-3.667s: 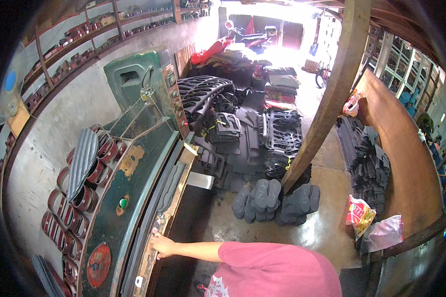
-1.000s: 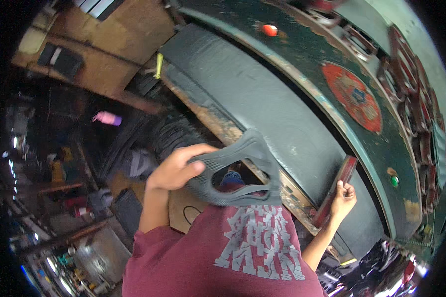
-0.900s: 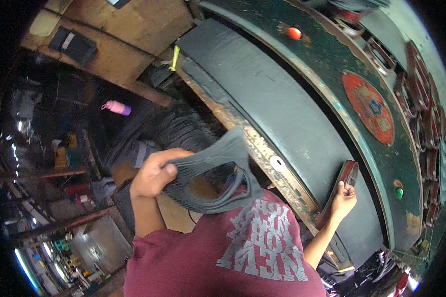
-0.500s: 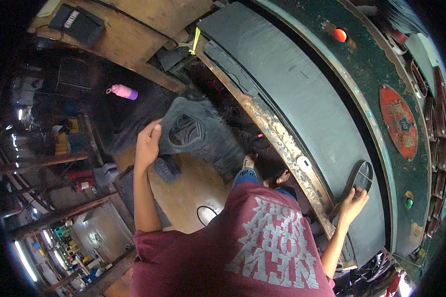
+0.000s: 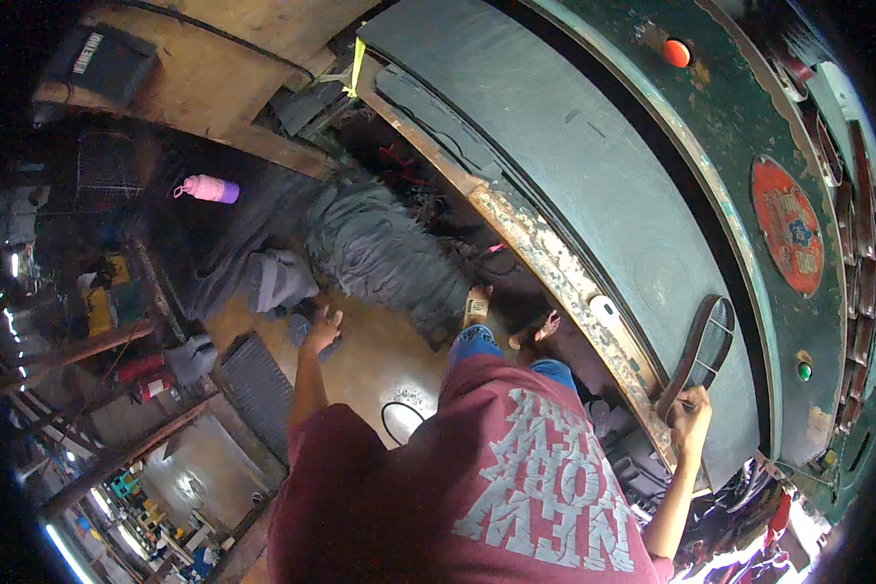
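My left hand [image 5: 321, 329] is stretched out over the floor, fingers spread, holding nothing. Just beyond it lies a heap of grey ribbed rubber mats [image 5: 380, 255], with a smaller grey piece [image 5: 273, 282] beside it. At the front edge of the green press machine, my right hand [image 5: 691, 417] grips the lower end of a dark rubber strip [image 5: 706, 346]. The strip lies on the machine's grey bed [image 5: 574, 165]. My sandalled feet [image 5: 475, 304] stand by the rusty bed edge [image 5: 545, 263].
A dark ribbed mat [image 5: 258, 389] lies on the floor at my left. A pink bottle [image 5: 204, 188] sits on a dark surface further left. The machine panel carries a red round plate [image 5: 788, 224], a red button [image 5: 678, 52] and a green button [image 5: 804, 370]. Wooden posts and clutter fill the left side.
My left hand held a grey rubber mat near my chest, swung it out to the left and let go. The mat now lies on the floor heap. My right hand stayed on the strip.
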Motion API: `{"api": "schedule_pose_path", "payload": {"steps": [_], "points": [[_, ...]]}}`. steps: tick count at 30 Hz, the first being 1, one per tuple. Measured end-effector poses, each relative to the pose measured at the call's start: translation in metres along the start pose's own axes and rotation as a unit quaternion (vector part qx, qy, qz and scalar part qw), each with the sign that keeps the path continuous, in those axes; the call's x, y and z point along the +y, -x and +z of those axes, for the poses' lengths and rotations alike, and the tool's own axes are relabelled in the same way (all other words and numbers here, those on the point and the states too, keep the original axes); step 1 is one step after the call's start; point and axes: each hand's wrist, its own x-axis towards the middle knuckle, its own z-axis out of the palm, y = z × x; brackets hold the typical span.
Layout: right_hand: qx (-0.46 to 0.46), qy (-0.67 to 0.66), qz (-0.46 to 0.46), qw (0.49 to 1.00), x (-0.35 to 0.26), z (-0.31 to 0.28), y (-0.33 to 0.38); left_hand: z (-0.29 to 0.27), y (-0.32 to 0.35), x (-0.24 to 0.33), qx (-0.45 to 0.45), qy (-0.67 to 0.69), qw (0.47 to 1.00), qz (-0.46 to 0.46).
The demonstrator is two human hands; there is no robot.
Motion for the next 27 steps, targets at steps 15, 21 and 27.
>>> {"api": "schedule_pose_path", "payload": {"steps": [15, 21, 27], "points": [[0.209, -0.805, 0.107, 0.545, 0.009, 0.039, 0.064, 0.041, 0.243, 0.520, -0.228, -0.049, 0.841, 0.488], [0.356, -0.808, 0.094, 0.460, -0.009, 0.065, 0.055, 0.156, 0.346, 0.623, -0.390, -0.063, 0.648, 0.652], [0.365, -0.698, 0.113, 0.605, -0.026, 0.049, 0.046, 0.217, 0.410, 0.637, -0.374, -0.167, 0.624, 0.666]]}}
